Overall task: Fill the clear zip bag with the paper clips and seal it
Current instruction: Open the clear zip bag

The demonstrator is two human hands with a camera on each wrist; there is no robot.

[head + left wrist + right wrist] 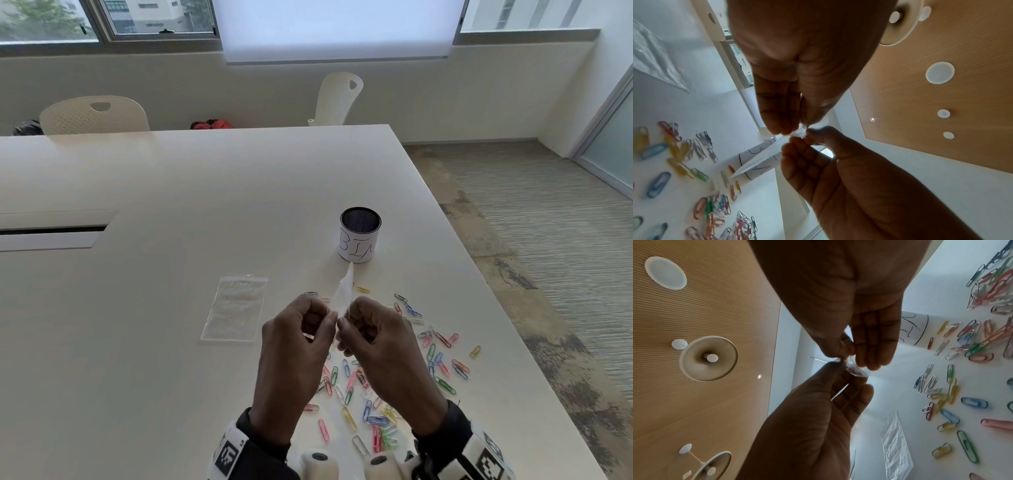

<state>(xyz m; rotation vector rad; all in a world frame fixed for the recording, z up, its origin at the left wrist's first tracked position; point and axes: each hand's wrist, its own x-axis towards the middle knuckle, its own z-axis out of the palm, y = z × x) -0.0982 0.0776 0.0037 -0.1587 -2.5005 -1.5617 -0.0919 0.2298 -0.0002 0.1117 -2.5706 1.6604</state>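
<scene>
Bag (343,295) is being held up edge-on above the clips (373,387), left hand (297,346) and right hand (378,337) both pinching its mouth, probably to pry it open. Spare bag (236,308) is lying at 9 o'clock.

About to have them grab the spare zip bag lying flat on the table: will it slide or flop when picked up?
The spare zip bag looks thin and crinkled, so probably floppy and very light. Lying flat on the smooth table, it may slide when pushed and be hard to pinch at an edge.
</scene>
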